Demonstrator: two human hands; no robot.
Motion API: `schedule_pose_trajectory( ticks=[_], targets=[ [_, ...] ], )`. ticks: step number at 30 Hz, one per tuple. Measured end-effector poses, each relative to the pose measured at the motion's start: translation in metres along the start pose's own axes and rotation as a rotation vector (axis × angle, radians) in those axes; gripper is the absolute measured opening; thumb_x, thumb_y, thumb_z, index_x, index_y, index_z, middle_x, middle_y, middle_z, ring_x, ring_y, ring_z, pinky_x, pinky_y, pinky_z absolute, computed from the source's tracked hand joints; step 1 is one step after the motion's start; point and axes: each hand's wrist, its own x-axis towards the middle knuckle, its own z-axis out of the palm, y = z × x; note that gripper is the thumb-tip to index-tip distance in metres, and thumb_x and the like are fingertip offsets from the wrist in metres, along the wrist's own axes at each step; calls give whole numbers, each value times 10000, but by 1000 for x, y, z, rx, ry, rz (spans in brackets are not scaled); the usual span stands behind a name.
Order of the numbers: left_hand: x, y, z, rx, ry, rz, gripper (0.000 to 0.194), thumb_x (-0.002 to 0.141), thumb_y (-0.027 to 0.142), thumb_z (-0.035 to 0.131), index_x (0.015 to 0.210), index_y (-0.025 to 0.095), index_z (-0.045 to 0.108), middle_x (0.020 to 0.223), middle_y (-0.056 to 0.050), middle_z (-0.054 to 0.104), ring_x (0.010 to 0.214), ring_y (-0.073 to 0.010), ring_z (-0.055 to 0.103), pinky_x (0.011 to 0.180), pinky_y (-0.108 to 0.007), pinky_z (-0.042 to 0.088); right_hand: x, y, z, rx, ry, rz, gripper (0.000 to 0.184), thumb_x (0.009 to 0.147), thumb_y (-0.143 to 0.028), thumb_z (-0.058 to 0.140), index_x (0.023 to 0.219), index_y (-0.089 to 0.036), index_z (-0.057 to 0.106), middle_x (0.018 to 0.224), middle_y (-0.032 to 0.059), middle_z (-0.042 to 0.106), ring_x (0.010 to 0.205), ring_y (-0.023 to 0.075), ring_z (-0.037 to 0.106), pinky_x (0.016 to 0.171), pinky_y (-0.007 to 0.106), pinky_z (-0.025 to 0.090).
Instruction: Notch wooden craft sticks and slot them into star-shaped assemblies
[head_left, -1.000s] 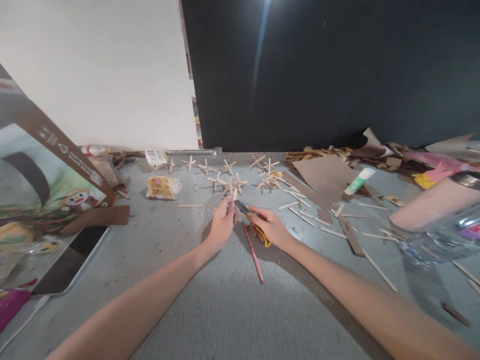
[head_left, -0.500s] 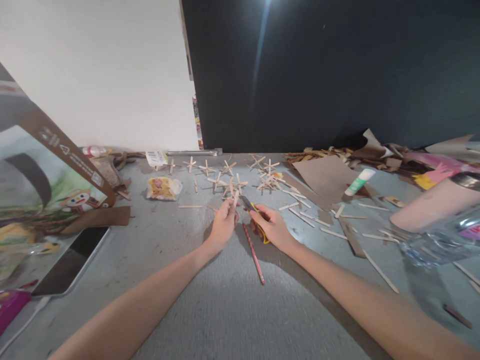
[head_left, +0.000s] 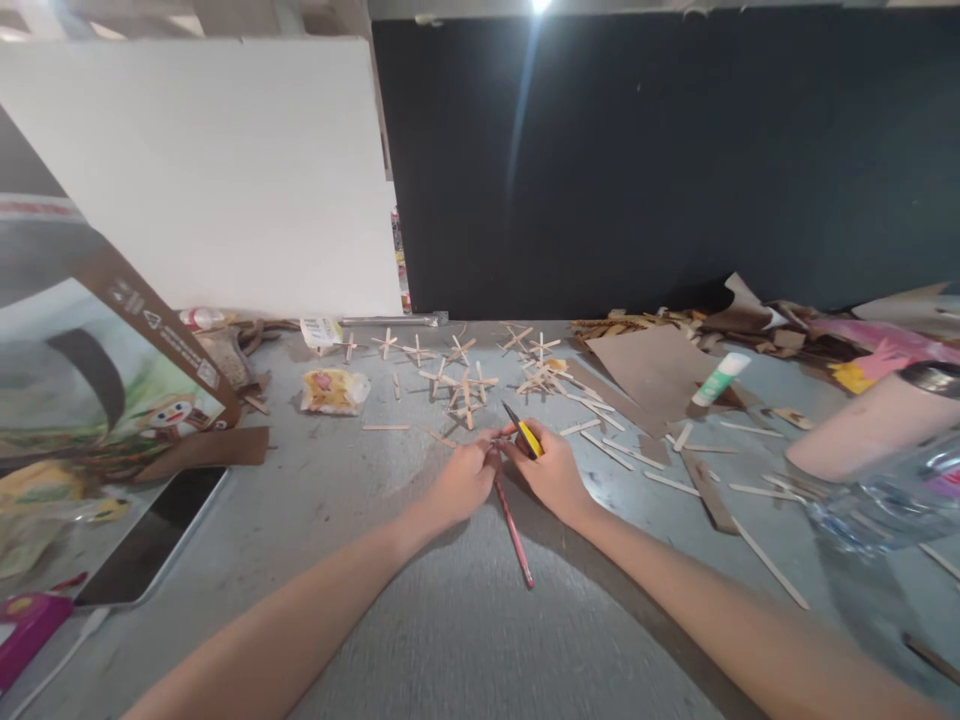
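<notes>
My left hand (head_left: 469,478) is closed in a pinch, its fingertips against the fingers of my right hand (head_left: 553,478); what lies between them is too small and hidden to make out. My right hand grips a yellow and black utility knife (head_left: 529,438), its dark tip pointing up and away to the left. Under the meeting fingers, a red patterned pencil (head_left: 515,535) rests on the grey table (head_left: 420,640). Just beyond the hands stands a cluster of crossed wooden craft sticks (head_left: 466,395), with several more star-shaped pieces (head_left: 418,350) farther back.
Loose craft sticks (head_left: 607,452) and brown cardboard (head_left: 649,370) lie to the right, with a glue stick (head_left: 721,380), a pink tumbler (head_left: 862,425) and a clear plastic bottle (head_left: 885,510). Leftward are a wrapped snack (head_left: 334,391), a phone (head_left: 154,540) and a printed box (head_left: 112,350).
My hands have come together, the left moving right and down. The craft stick seen in my left fingers no longer shows there. The knife tip points more upward, and the whole view has tilted up.
</notes>
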Motion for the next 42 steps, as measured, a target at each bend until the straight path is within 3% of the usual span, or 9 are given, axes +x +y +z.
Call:
schedule_pose_trajectory(
  ticks=[10, 17, 24, 42],
  targets=[
    [2, -4, 2, -63, 28, 15, 383, 956, 130, 437, 1261, 160, 665, 681, 16, 592, 650, -178, 584, 682, -285, 466, 0, -1, 1, -42, 18, 15, 362, 881, -597, 650, 885, -239, 703, 719, 31, 690, 685, 235, 631, 700, 345, 496],
    [-2, -1, 0, -71, 32, 19, 415, 913, 101, 448, 1252, 167, 678, 870, -48, 706, 742, -181, 628, 725, -291, 493, -3, 3, 2, -64, 17, -27, 263, 906, -492, 629, 899, -237, 695, 836, 75, 751, 768, 263, 685, 744, 360, 505],
    [-2, -2, 1, -92, 7, -9, 450, 904, 97, 440, 1306, 155, 632, 635, 39, 570, 581, -164, 555, 600, -260, 414, -4, 7, 2, -91, -13, -4, 278, 929, -497, 609, 905, -230, 685, 863, 87, 761, 797, 271, 701, 731, 355, 496],
    [-1, -6, 4, -59, 6, 2, 438, 891, 71, 439, 1285, 177, 599, 667, 33, 597, 615, -165, 588, 618, -268, 442, -3, 6, 0, -115, -88, 13, 282, 952, -505, 561, 917, -238, 644, 849, 72, 748, 779, 260, 700, 732, 345, 489]
  ],
)
